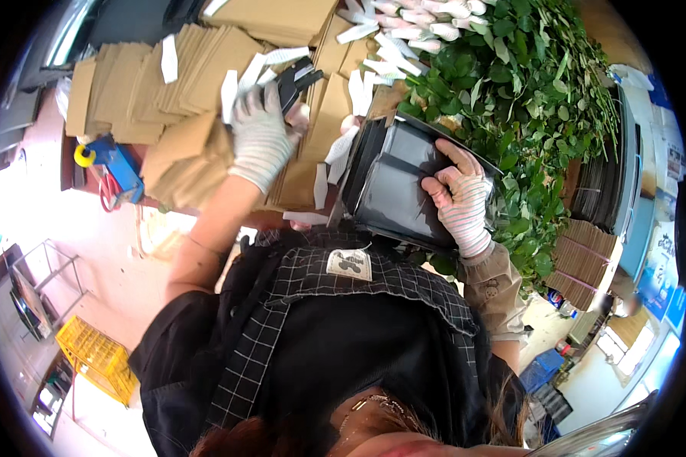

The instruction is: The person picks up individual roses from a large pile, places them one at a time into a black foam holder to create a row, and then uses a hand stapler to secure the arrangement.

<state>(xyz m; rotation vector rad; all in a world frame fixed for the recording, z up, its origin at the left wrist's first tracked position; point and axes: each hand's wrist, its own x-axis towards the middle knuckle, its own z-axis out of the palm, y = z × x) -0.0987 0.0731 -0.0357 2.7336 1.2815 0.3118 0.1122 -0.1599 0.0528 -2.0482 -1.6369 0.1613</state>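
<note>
My left hand (263, 141), in a striped knit glove with bare fingertips, is closed around a black stapler (296, 85). A pinkish rose head in white netting (298, 116) is beside its thumb. My right hand (463, 199), gloved the same way, is on a stack of glossy dark grey sheets (396, 183) in a black open-topped box right in front of me. Its fingers are bent against the top sheet near the right side, and they seem to pinch it. White foam net sleeves (341, 145) lie loose between the two hands.
Stacked brown cardboard pieces (198, 68) cover the table's left. Leafy rose stems (511, 91) with netted heads (427, 19) pile up at the right. A blue tape dispenser (122, 169) sits at the left edge; a yellow crate (97, 358) stands lower left, bundled cardboard (583, 263) right.
</note>
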